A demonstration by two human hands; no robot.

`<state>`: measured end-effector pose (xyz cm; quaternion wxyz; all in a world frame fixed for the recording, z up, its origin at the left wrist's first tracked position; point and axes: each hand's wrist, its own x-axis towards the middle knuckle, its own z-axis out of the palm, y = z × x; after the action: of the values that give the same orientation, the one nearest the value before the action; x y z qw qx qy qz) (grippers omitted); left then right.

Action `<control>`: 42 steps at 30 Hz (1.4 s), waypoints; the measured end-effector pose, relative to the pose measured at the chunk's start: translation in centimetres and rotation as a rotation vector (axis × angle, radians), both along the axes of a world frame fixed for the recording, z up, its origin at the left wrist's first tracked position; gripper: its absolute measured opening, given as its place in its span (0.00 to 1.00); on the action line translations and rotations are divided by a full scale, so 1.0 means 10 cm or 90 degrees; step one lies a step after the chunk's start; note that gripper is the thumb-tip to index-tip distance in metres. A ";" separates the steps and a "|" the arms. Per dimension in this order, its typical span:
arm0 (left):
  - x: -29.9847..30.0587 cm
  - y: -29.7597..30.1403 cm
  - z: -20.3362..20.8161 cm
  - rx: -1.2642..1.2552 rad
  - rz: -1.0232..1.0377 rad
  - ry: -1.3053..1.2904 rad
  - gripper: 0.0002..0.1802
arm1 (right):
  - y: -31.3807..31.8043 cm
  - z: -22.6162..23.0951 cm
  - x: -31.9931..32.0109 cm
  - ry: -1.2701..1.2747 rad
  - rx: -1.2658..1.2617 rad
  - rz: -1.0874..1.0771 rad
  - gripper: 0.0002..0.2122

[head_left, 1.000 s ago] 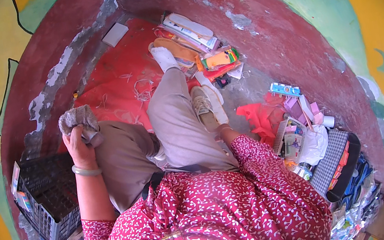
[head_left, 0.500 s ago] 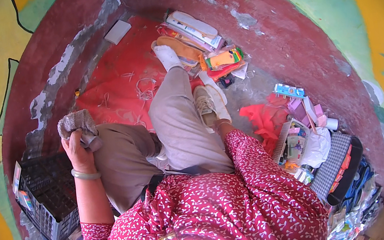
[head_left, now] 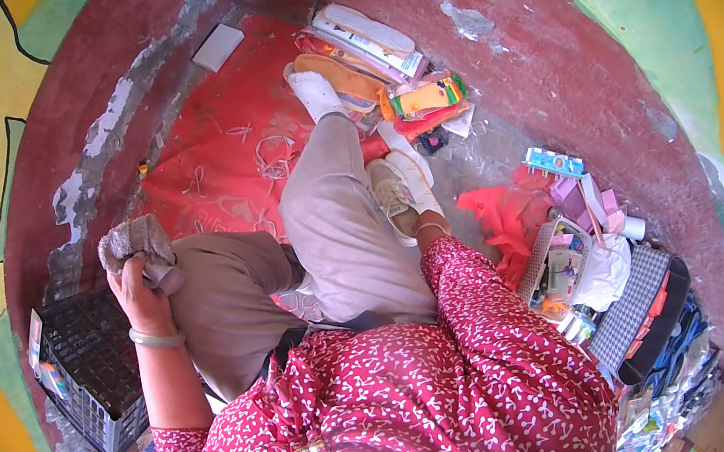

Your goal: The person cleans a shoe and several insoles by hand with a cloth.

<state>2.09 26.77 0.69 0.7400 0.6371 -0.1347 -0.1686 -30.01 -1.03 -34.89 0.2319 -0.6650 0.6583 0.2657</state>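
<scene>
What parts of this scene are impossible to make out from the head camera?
- Right hand: mostly hidden behind the white shoe and the knee; its grip cannot be told.
- Left hand: holds a grey cloth; anything wrapped inside is covered by the cloth.
- Black crate: its contents are too dark to tell.
- Pile of small packages on the right: too small and bent by the fisheye rim to identify.

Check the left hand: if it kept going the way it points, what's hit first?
The left hand already grips a grey cloth and points up-picture. Beyond that, likely the bare red floor beside the red mat; depth unclear.
</scene>
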 end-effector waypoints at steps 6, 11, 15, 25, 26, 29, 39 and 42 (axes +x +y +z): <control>0.02 0.00 -0.02 0.008 0.006 -0.017 0.19 | 0.11 0.08 -0.13 0.044 -0.027 -0.006 0.12; 0.02 -0.01 -0.01 0.020 0.002 -0.027 0.18 | 0.21 0.01 -0.29 0.022 -0.001 0.280 0.13; 0.03 0.04 -0.09 0.048 -0.005 -0.096 0.16 | 0.48 0.05 -0.39 -0.021 -0.076 0.491 0.12; -0.01 0.01 0.04 0.030 0.001 -0.042 0.18 | 0.38 0.43 -0.23 -0.070 0.007 0.581 0.10; -0.01 0.01 0.05 0.026 0.003 -0.038 0.18 | 0.40 0.44 -0.22 -0.086 0.022 0.618 0.10; -0.02 -0.01 0.06 0.019 0.012 -0.027 0.18 | 0.39 0.47 -0.13 -0.076 0.063 0.614 0.11; 0.01 0.04 -0.01 -0.001 0.001 -0.013 0.19 | 0.58 0.11 -0.17 -0.160 -0.001 0.532 0.10; 0.03 0.05 -0.03 -0.009 -0.005 -0.015 0.19 | 0.46 0.10 -0.14 -0.059 0.115 0.549 0.14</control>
<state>2.39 27.28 0.38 0.7422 0.6333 -0.1468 -0.1629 -31.41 3.54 -33.88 0.1861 -0.8670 0.2840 0.3646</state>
